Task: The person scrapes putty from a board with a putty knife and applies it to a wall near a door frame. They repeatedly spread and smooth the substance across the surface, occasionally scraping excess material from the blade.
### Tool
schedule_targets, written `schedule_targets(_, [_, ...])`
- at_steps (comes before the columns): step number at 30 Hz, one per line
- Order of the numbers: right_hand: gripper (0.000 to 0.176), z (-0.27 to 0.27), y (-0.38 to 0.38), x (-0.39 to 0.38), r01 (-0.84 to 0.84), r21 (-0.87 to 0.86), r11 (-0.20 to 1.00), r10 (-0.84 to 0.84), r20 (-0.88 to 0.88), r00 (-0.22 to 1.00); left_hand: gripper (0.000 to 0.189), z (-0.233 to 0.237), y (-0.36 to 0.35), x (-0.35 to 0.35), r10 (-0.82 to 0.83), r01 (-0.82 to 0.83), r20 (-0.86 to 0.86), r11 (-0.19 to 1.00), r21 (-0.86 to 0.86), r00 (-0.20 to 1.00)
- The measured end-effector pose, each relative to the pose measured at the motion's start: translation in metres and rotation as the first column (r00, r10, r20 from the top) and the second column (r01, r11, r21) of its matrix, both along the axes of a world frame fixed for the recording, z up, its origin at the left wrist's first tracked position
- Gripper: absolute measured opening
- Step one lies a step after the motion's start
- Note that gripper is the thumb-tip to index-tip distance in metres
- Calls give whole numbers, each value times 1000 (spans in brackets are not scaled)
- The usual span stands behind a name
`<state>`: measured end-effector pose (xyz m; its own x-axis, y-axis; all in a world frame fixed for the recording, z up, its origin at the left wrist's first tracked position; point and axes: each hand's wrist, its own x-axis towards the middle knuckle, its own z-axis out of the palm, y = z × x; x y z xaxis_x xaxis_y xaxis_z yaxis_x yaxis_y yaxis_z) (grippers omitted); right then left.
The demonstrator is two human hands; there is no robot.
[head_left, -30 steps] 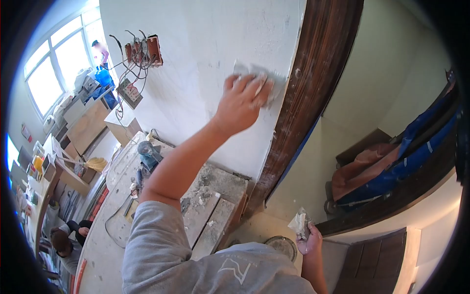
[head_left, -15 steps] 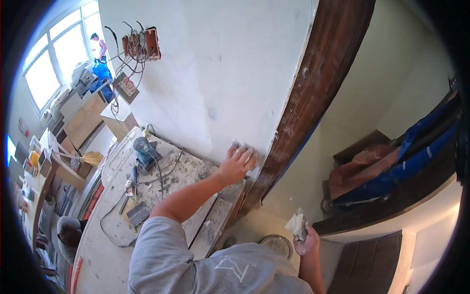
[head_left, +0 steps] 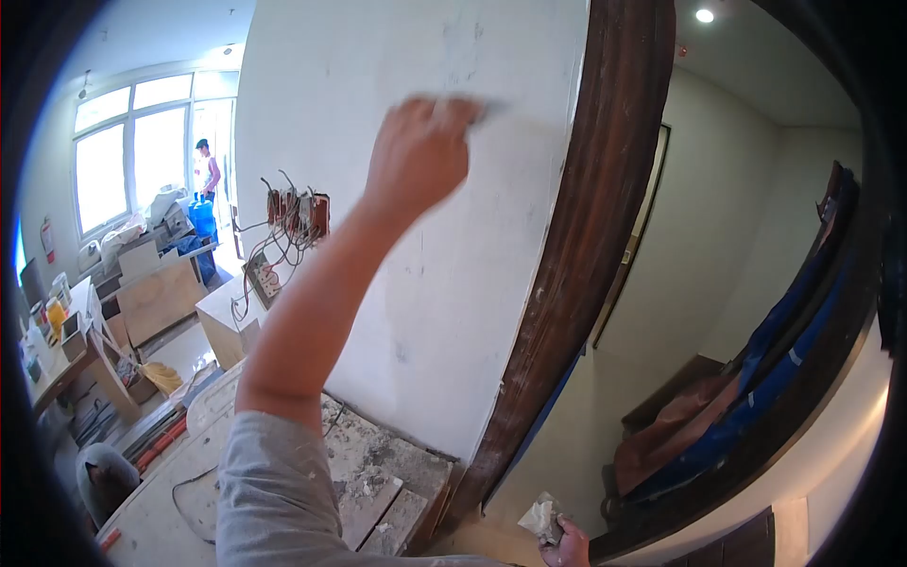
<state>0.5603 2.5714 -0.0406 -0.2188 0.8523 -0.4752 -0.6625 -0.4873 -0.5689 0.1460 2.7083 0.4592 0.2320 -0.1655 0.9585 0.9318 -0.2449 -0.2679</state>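
Note:
High on the white wall (head_left: pixel 463 255), my left hand (head_left: pixel 425 151) is closed around a putty knife (head_left: pixel 493 110). The knife's thin grey blade points right and is blurred against the wall. At the bottom right, my right hand (head_left: pixel 567 545) grips a flat scraper (head_left: pixel 541 517) loaded with pale putty; its handle is hidden by the fingers. Dark smudges mark the wall above and below my left hand. A dark wooden door frame (head_left: pixel 567 255) runs along the wall's right edge.
Loose wires hang from an open electrical box (head_left: pixel 300 214) left of my arm. Below stands a dusty worktable (head_left: pixel 378 472) with debris. Blue and brown coverings (head_left: pixel 746 397) lie beyond the frame. A person (head_left: pixel 206 170) stands by the far windows.
My left hand has moved up the wall from near its lower edge, with the putty knife. The view has tilted upward. My right hand still holds the putty-loaded scraper, lower in view.

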Motion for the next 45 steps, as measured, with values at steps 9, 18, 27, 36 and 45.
schedule_targets(9, [15,-7,5,2,71,127,989,-72,3,997,44,157,47,35,179,-175,-45,982,71,983])
schedule_targets(18, [12,-27,2,14,-51,289,956,-18,233,972,41,87,68,38,148,-153,-152,988,-20,977])
schedule_targets(27, [19,25,2,-7,-21,87,996,17,47,999,46,-57,47,36,3,-53,-223,975,-218,975])
schedule_targets(36, [18,57,-2,-18,-52,165,985,50,17,999,41,-198,-40,61,-211,215,63,850,-481,975])
schedule_targets(45, [21,111,0,-36,132,186,974,-121,-67,990,44,-354,-176,165,-576,573,307,363,-735,758])
